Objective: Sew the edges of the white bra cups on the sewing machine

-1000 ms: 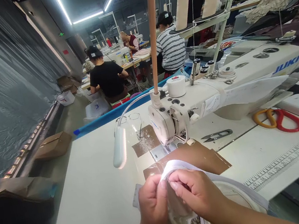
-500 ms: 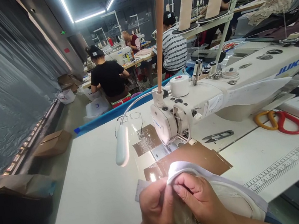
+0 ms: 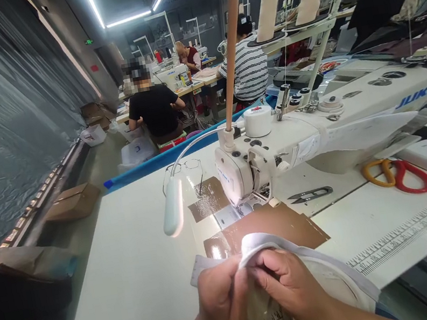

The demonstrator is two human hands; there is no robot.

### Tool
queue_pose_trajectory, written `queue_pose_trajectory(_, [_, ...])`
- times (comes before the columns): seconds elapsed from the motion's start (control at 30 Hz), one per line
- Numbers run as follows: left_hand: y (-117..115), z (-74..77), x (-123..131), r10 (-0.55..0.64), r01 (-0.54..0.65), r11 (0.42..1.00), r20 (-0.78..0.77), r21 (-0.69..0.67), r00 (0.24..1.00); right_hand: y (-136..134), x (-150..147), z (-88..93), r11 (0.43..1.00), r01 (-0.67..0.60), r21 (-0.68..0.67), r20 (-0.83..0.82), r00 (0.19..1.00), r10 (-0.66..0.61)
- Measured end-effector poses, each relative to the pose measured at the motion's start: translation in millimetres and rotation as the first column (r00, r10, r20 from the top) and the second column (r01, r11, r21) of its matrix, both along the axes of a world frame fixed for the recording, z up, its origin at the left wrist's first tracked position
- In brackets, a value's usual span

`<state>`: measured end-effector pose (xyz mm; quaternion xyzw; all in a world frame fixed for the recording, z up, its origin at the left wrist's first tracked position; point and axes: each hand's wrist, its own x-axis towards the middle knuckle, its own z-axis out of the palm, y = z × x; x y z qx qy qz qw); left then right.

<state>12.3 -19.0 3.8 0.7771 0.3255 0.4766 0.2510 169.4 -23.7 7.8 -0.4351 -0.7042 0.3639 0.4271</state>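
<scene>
Both my hands pinch the edge of a pale garment piece (image 3: 329,266) just in front of the sewing machine (image 3: 240,172). My left hand (image 3: 223,300) is closed on a whitish band along its edge, and a flat end of that band sticks out past the knuckles. Close beside it, my right hand (image 3: 286,279) is also closed, thumb and fingers gripping the same folded edge. The band arches up between the hands and runs off to the right. Sheer fabric hangs below, with ruler markings showing through. My fingertips are partly hidden by the fold.
Thread snips (image 3: 311,194) lie right of the needle area, and scissors with yellow and red handles (image 3: 415,175) rest farther right. A lamp (image 3: 173,210) hangs left of the machine head, near eyeglasses (image 3: 187,165). Several people sit at machines beyond; one person (image 3: 153,107) wears black.
My hands stay at nearly the same spot, still pinching the edge. The flat band end at the left shows slightly more. At the upper right, a dark-clothed person has moved into view.
</scene>
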Motion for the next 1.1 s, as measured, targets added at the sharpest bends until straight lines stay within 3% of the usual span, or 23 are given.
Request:
queue_pose_trajectory(0.27, [3.0,-7.6,-4.5,0.145,-0.126,0.956,-0.054,0.266,0.988,-2.8,0.3,-2.9,0.995,0.014,0.1,0.108,0.994,-0.025])
queue_pose_trajectory(0.57, [1.1,-7.6,-0.7,0.139,-0.119,0.937,-0.037,0.33,0.99,-4.1,-0.6,-8.0,0.962,0.025,0.273,0.055,0.998,-0.042])
queue_pose_trajectory(0.8, [1.4,-8.8,-1.5,0.103,-0.083,0.939,-0.041,0.334,0.994,-3.8,-1.9,-7.8,0.953,0.063,0.295,0.039,0.996,-0.078])
queue_pose_trajectory(0.93, [1.1,-8.1,-3.0,0.138,-0.086,0.914,-0.104,0.397,0.985,-3.7,-2.6,-7.0,0.979,0.078,0.189,0.001,0.997,-0.08])
queue_pose_trajectory(1.1, [2.5,-9.0,-3.1,0.147,-0.075,0.91,-0.149,0.407,0.978,-6.6,-6.0,-6.4,0.981,0.085,-0.176,-0.222,0.967,-0.123])
